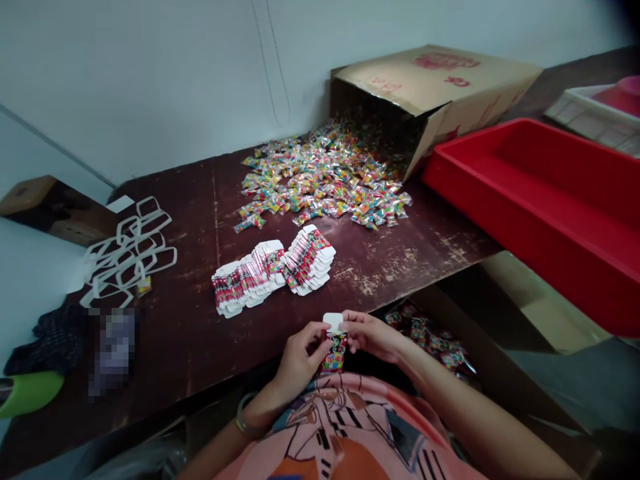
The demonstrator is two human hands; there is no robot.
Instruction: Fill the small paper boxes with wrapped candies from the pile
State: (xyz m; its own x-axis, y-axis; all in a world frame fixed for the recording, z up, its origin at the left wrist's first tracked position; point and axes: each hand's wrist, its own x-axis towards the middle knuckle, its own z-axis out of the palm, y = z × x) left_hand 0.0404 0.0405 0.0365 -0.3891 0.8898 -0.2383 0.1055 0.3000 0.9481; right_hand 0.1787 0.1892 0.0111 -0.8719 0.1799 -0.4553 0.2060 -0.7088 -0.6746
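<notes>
Close to my body, at the table's front edge, I hold a small printed carton (334, 351) with a white flap at its top. My left hand (299, 360) grips its left side between thumb and fingers. The fingers of my right hand (373, 335) are closed at its upper right, by the white flap. Beyond my hands lie two rows of flat printed cartons (250, 277), overlapping one another. Farther back spreads a heap of clear packets with colourful contents (325, 173).
An open cardboard box (440, 80) lies on its side behind the packets. A red tray (540, 200) stands at right, with a white basket (595, 110) beyond it. Below the table edge, a box holds printed cartons (430, 337). White loops (130, 253) and dark cloth (50, 340) lie at left.
</notes>
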